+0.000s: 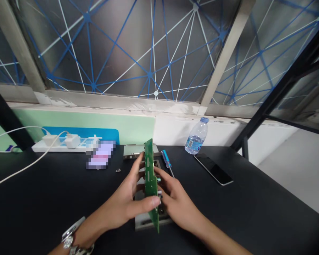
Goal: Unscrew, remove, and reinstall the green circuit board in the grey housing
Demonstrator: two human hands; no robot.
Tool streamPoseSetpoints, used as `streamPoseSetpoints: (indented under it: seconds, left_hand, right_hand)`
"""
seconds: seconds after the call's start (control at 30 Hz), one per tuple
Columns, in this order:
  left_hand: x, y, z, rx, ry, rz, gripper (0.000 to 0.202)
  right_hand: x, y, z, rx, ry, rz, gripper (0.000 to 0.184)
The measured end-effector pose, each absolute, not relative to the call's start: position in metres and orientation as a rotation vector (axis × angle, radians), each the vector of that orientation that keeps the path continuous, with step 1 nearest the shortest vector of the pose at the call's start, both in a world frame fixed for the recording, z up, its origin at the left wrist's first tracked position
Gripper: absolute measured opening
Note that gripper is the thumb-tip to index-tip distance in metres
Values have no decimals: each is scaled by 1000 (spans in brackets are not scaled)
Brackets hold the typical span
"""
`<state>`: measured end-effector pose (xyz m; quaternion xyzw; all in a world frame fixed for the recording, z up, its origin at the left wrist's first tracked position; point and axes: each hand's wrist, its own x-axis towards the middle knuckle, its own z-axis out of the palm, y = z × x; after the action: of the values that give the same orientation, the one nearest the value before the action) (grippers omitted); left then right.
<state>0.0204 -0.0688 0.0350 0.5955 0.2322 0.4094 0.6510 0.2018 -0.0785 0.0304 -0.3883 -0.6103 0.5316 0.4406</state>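
A green circuit board (149,177) stands tilted on edge between my two hands, above a grey metal case (143,222) on the black table. My left hand (124,200) grips the board from the left, its thumb across the near part and its fingers partly hidden behind it. From the right, my right hand (177,198) holds the component side, where small parts stick out. Behind the board lies a flat metal cover (130,150). A screwdriver (166,159) with a blue handle rests just beyond my right hand. Several small screws (118,170) lie left of the board.
At the back left is a white power strip (63,146) with plugs and cables, beside a blurred-out flat item (101,154). A water bottle (196,136) and a dark phone (213,169) are on the right. The wall and window run along the back.
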Motion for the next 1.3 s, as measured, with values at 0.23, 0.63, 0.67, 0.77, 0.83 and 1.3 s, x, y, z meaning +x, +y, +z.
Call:
streamPoseSetpoints:
  seconds: [0.23, 0.63, 0.67, 0.77, 0.83, 1.3]
  left_hand:
    - [17, -61, 29, 1353, 715, 975, 101]
    - [-15, -31, 41, 1654, 841, 1042, 43]
    - [-17, -29, 40, 1794, 861, 1058, 39]
    - [-21, -28, 37, 2147, 953, 1075, 32]
    - [-21, -28, 37, 2265, 979, 1050, 26]
    - [3, -35, 21, 1724, 1042, 971, 32]
  right_hand:
    - [207, -85, 45, -830, -1314, 1721, 45]
    - [225, -65, 54, -889, -1124, 1667, 48]
    - [226, -65, 55, -888, -1075, 1676, 52]
    - [226, -66, 57, -892, -987, 1707, 66]
    - [227, -67, 57, -890, -999, 1738, 61]
    - [227, -78, 58, -1018, -1686, 1287, 23]
